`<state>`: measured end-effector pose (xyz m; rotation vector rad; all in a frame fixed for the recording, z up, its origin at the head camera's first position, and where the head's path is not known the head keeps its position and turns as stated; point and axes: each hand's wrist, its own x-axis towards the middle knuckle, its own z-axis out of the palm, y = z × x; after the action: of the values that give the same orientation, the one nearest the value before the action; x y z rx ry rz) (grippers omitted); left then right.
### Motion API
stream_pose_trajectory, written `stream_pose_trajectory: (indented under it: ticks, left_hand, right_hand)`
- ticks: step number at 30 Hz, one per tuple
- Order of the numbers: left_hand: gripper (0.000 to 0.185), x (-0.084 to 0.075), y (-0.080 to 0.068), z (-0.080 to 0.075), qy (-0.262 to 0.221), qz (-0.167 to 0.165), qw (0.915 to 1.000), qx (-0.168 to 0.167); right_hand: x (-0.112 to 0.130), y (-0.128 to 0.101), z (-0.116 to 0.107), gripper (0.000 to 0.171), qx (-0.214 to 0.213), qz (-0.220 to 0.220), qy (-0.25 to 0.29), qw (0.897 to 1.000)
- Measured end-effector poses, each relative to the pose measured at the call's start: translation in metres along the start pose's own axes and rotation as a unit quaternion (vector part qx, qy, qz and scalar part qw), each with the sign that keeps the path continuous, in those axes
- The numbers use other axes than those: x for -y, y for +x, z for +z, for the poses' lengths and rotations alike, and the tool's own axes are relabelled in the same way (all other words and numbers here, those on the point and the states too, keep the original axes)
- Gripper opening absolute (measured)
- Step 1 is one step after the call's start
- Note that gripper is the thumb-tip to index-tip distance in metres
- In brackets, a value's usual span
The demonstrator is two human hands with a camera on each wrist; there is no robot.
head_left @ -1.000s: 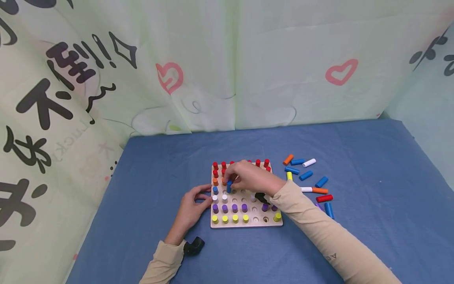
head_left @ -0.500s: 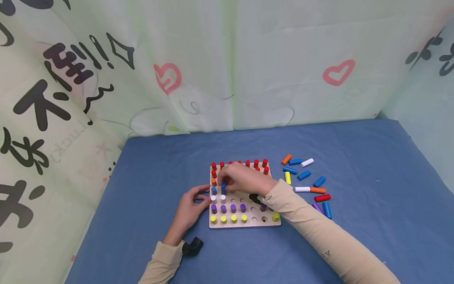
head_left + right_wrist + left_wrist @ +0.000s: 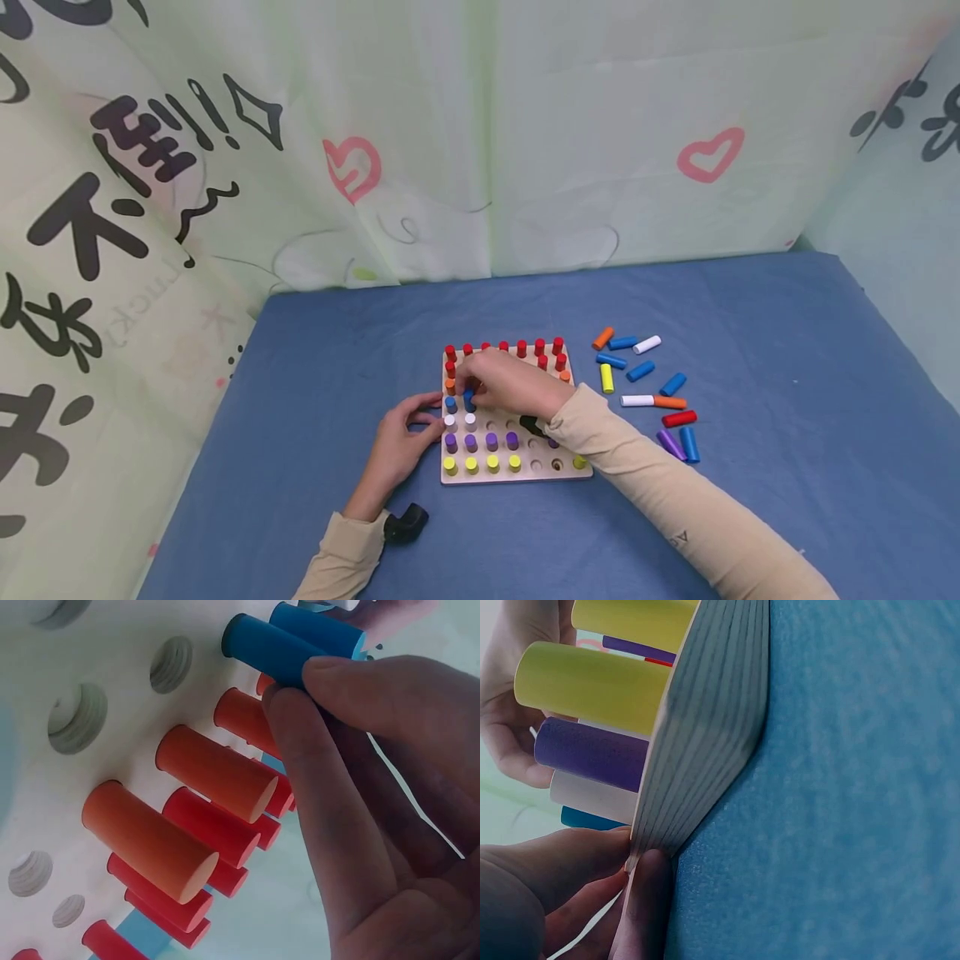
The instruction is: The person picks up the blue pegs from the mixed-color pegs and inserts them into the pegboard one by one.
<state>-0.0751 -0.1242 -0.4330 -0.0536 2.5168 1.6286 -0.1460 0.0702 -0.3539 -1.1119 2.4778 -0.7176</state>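
Observation:
A wooden pegboard (image 3: pixel 503 477) lies on the blue cloth, with rows of coloured pegs standing in its holes. My right hand (image 3: pixel 513 383) reaches over it and pinches a blue peg (image 3: pixel 270 649) between thumb and fingertips. In the right wrist view that peg stands upright from the board, beside another blue peg (image 3: pixel 330 630) and close to orange pegs (image 3: pixel 150 840). With thumb and fingers, my left hand (image 3: pixel 405 437) grips the board's left edge, near the white and purple pegs (image 3: pixel 592 754). The right hand and sleeve hide part of the board.
Loose pegs in several colours lie right of the board, among them a yellow peg (image 3: pixel 607 378), a red peg (image 3: pixel 679 418) and a purple peg (image 3: pixel 671 445). A printed curtain (image 3: pixel 525 167) hangs behind the table (image 3: pixel 337 342).
The right hand has brought the blue peg slightly left and down into a hole in the blue row. The left hand keeps its hold on the board's edge. The head view has shifted slightly.

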Motion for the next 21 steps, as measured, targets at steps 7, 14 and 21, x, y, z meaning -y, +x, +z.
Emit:
stream_pose_trajectory:
  ticks: [7, 14, 21]
  left_hand:
    - [0.039, -0.0001, 0.0003, 0.0002, -0.002, -0.002, 1.0, 0.001]
    - [0.039, 0.0002, 0.0005, -0.0001, 0.001, -0.004, 1.0, 0.001]
    - [0.039, 0.0015, 0.0014, -0.0001, 0.0, 0.001, 1.0, 0.003]
  right_hand:
    - [0.0017, -0.0002, 0.0008, 0.014, -0.001, 0.003, -0.005, 1.0]
    - [0.0019, 0.0002, 0.0011, 0.013, 0.001, 0.009, -0.006, 1.0]
    - [-0.0005, 0.0014, 0.0014, 0.013, 0.001, 0.009, -0.008, 1.0]
